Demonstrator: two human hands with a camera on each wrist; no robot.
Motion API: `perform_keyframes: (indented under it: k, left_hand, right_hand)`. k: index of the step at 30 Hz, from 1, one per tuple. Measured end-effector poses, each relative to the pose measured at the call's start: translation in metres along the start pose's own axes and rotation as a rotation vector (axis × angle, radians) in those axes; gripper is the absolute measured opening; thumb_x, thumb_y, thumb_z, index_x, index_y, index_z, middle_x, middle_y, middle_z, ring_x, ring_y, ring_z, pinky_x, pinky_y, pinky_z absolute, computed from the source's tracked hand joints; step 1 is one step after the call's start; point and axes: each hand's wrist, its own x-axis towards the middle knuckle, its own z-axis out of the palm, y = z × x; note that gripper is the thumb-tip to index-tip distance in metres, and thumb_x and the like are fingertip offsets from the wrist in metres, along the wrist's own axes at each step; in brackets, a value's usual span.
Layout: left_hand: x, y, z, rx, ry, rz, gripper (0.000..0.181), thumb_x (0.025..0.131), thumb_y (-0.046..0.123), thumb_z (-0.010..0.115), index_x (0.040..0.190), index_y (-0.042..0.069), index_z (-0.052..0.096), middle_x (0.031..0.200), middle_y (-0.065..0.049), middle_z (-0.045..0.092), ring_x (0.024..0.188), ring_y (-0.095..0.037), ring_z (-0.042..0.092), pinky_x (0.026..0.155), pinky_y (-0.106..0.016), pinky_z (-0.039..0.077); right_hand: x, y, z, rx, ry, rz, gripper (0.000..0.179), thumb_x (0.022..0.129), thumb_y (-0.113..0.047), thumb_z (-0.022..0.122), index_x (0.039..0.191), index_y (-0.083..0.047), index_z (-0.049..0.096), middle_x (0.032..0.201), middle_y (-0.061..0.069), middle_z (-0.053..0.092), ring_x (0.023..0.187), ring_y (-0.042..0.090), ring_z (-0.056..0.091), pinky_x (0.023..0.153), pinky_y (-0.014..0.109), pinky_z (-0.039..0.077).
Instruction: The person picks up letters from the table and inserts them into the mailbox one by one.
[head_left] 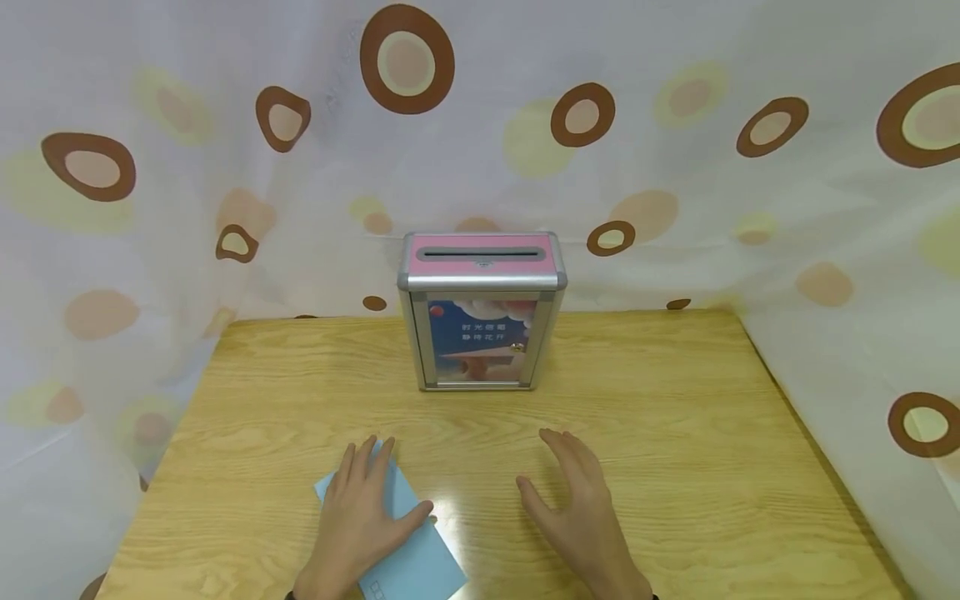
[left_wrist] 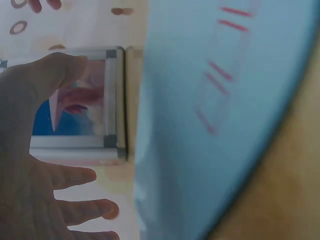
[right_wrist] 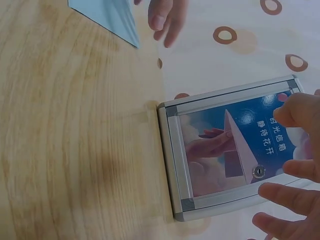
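Note:
A light blue envelope (head_left: 420,562) lies slanted on the table at the front left; red printed boxes show on it in the left wrist view. My left hand (head_left: 356,517) is over the envelope with fingers spread, covering part of it. To the right, my right hand (head_left: 581,517) hovers with fingers apart and nothing between them. Beyond both hands stands a mailbox (head_left: 483,342) with a silver frame, a pink top with a long slot, and a picture front with a small lock (right_wrist: 258,171).
The wooden table (head_left: 675,433) reaches back to a patterned cloth (head_left: 480,158) with brown rings, hanging behind and along both sides. The mailbox stands upright near the table's back edge.

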Motion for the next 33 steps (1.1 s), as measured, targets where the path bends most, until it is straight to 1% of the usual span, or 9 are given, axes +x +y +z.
perform_keyframes:
  k: [3, 6, 9, 12, 17, 21, 24, 29, 33]
  left_hand:
    - [-0.006, -0.01, -0.001, -0.004, -0.021, -0.079, 0.096, 0.074, 0.069, 0.069, 0.145, 0.009, 0.043, 0.149, -0.021, 0.039, 0.137, -0.05, 0.025, 0.099, -0.074, 0.032]
    - [-0.011, -0.02, -0.005, 0.007, -0.043, -0.148, 0.097, 0.075, 0.07, 0.066, 0.145, 0.007, 0.042, 0.149, -0.023, 0.037, 0.138, -0.051, 0.02, 0.101, -0.076, 0.026]
    - [-0.013, -0.028, -0.011, 0.023, -0.069, -0.193, 0.1, 0.077, 0.072, 0.063, 0.145, 0.004, 0.04, 0.149, -0.026, 0.035, 0.138, -0.053, 0.017, 0.102, -0.077, 0.021]
    - [-0.015, -0.034, -0.018, 0.036, -0.099, -0.211, 0.1, 0.078, 0.071, 0.064, 0.145, 0.001, 0.039, 0.146, -0.028, 0.038, 0.135, -0.054, 0.022, 0.1, -0.077, 0.024]
    - [-0.016, -0.036, -0.023, 0.056, -0.147, -0.198, 0.093, 0.078, 0.058, 0.072, 0.142, -0.003, 0.042, 0.142, -0.028, 0.043, 0.129, -0.054, 0.033, 0.096, -0.077, 0.031]
    - [-0.011, -0.032, -0.02, 0.075, -0.133, -0.178, 0.088, 0.076, 0.05, 0.077, 0.137, -0.006, 0.048, 0.136, -0.028, 0.048, 0.124, -0.052, 0.041, 0.092, -0.071, 0.04]
    - [-0.006, -0.027, -0.018, 0.085, -0.127, -0.167, 0.086, 0.073, 0.048, 0.08, 0.133, -0.007, 0.051, 0.132, -0.029, 0.051, 0.119, -0.052, 0.045, 0.089, -0.068, 0.044]
    - [0.002, -0.017, -0.015, 0.098, -0.144, -0.146, 0.09, 0.069, 0.047, 0.084, 0.131, -0.009, 0.052, 0.128, -0.03, 0.052, 0.114, -0.052, 0.048, 0.085, -0.066, 0.047]
    - [0.007, -0.007, -0.01, 0.098, -0.167, -0.092, 0.091, 0.066, 0.049, 0.085, 0.128, -0.01, 0.054, 0.125, -0.029, 0.053, 0.112, -0.048, 0.049, 0.085, -0.06, 0.049]
  right_hand:
    - [-0.002, 0.0, 0.001, 0.001, -0.004, 0.004, 0.06, 0.08, -0.016, 0.078, 0.133, -0.004, 0.053, 0.132, 0.018, 0.056, 0.128, 0.042, 0.042, 0.092, 0.066, 0.045]
    - [-0.004, 0.001, 0.001, 0.006, -0.004, 0.0, 0.059, 0.08, -0.014, 0.078, 0.133, -0.003, 0.053, 0.131, 0.02, 0.057, 0.127, 0.042, 0.044, 0.091, 0.065, 0.046]
    - [-0.005, 0.002, 0.001, 0.006, -0.002, 0.001, 0.059, 0.08, -0.013, 0.078, 0.132, -0.002, 0.054, 0.131, 0.02, 0.057, 0.126, 0.041, 0.045, 0.091, 0.065, 0.046]
    - [-0.007, 0.004, 0.001, 0.005, -0.004, 0.002, 0.058, 0.08, -0.013, 0.078, 0.132, -0.003, 0.054, 0.13, 0.019, 0.058, 0.125, 0.04, 0.046, 0.092, 0.064, 0.047]
    - [-0.009, 0.007, 0.003, 0.003, -0.014, 0.005, 0.058, 0.08, -0.014, 0.078, 0.133, -0.005, 0.054, 0.129, 0.015, 0.059, 0.123, 0.038, 0.048, 0.092, 0.062, 0.048]
    - [-0.009, 0.008, 0.004, -0.002, -0.021, 0.009, 0.057, 0.081, -0.015, 0.077, 0.132, -0.005, 0.055, 0.128, 0.015, 0.06, 0.12, 0.036, 0.05, 0.091, 0.059, 0.05]
    - [-0.01, 0.009, 0.005, -0.006, -0.027, 0.017, 0.056, 0.082, -0.016, 0.077, 0.131, -0.003, 0.055, 0.127, 0.015, 0.06, 0.119, 0.034, 0.052, 0.091, 0.057, 0.051]
    - [-0.011, 0.009, 0.007, -0.008, -0.037, 0.022, 0.055, 0.083, -0.017, 0.077, 0.131, -0.004, 0.055, 0.128, 0.014, 0.059, 0.119, 0.032, 0.052, 0.091, 0.055, 0.051]
    - [-0.011, 0.01, 0.009, -0.009, -0.028, 0.015, 0.055, 0.082, -0.016, 0.077, 0.131, -0.005, 0.055, 0.127, 0.013, 0.06, 0.117, 0.031, 0.054, 0.09, 0.055, 0.052]
